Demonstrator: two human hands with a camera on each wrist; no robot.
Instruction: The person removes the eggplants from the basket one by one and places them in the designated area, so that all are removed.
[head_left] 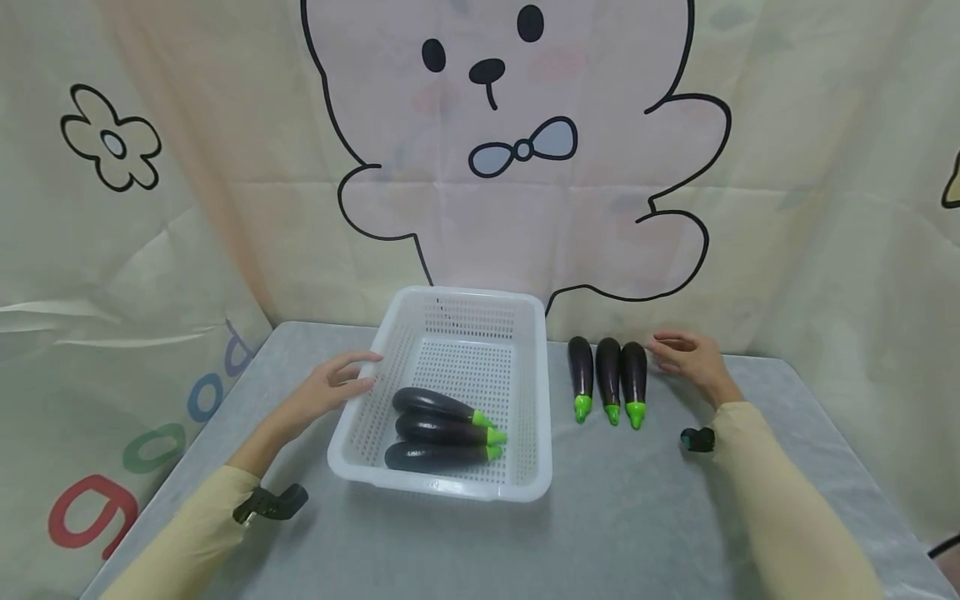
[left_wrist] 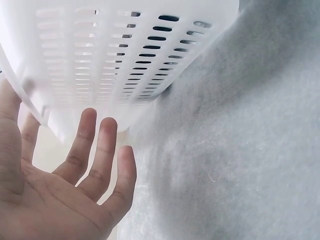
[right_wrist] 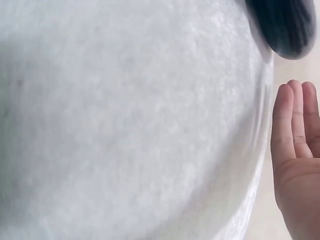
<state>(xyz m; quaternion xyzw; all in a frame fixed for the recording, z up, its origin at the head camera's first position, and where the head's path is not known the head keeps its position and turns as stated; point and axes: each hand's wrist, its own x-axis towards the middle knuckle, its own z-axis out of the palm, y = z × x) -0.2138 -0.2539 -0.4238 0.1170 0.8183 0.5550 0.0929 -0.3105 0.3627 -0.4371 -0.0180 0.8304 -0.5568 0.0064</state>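
Observation:
My left hand (head_left: 328,385) is at the left side of a white plastic basket (head_left: 546,400), its thumb and index finger touching the rim. The left wrist view shows the other fingers spread beside the slotted basket wall (left_wrist: 142,55). Inside the basket lie three dark purple eggplants (head_left: 442,431) with green stems, side by side. To the basket's right, three more eggplants (head_left: 608,375) lie in a row, stems toward me. My right hand (head_left: 693,362), fingers extended, is just right of the rightmost eggplant (head_left: 634,375); the right wrist view shows a gap between fingertips and eggplant (right_wrist: 287,27).
A grey cloth (head_left: 615,517) covers the table. Behind it hangs a pale curtain (head_left: 487,217) with a cartoon bear, and more curtain stands at both sides. A dark device (head_left: 272,502) is strapped at my left wrist, and another device (head_left: 697,439) at my right.

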